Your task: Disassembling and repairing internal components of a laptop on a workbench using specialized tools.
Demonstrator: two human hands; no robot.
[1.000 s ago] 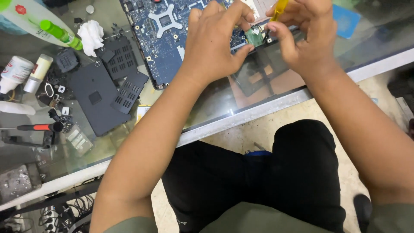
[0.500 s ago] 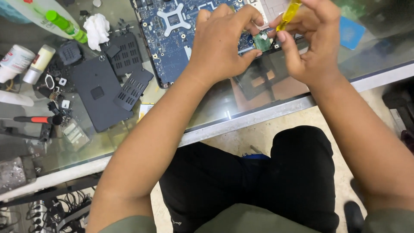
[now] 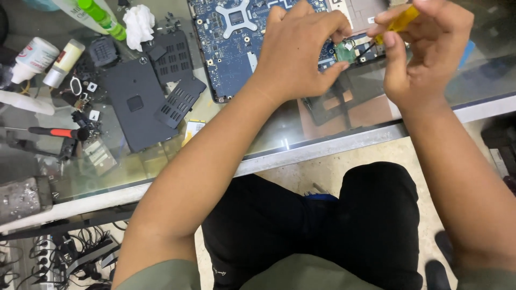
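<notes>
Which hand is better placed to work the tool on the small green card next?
Right, probably. The right hand grips the yellow-handled tool, angled toward the small green card on the blue circuit board. The left hand pinches at the card's edge, so it suits steadying.

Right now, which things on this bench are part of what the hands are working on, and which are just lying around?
In use:
left hand pinching the small green card
right hand holding the yellow tool
blue circuit board

Lying about:
black cover panels
red-handled screwdriver
white crumpled tissue
two small white bottles
green-capped bottle
</notes>
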